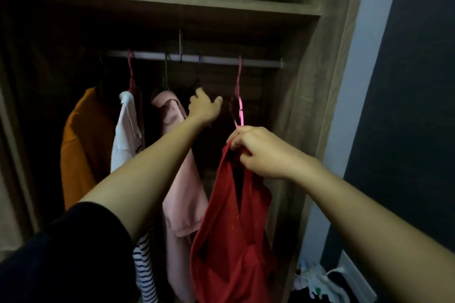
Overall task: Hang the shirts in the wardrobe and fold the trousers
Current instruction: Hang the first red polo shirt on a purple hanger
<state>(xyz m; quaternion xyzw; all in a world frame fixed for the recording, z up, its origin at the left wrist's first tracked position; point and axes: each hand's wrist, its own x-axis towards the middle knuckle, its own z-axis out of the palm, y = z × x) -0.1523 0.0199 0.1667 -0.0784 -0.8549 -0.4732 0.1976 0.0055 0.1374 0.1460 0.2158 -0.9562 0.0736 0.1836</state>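
Fingers (242,141) of the right hand (266,155) are curled tight, pinching the top of the red shirt (231,229) against the foot of a pink hanger (238,96) hooked on the rail (216,59). The left hand (205,108) reaches in with fingers spread, gripping nothing I can make out. An orange shirt (83,145), a white shirt (125,130) and a pink shirt (179,179) hang further left, so hanging looks well along. The red one seems not yet seated, and no folded trousers show.

Under the shelf (160,0) at upper frame, a rail (216,59) crosses the centre. From it hang, left to right, a first shirt (83,142), a second shirt (125,135), a third shirt (182,179) and a hanger (238,96). A fourth shirt (234,229) hangs below the hanger, lower centre.
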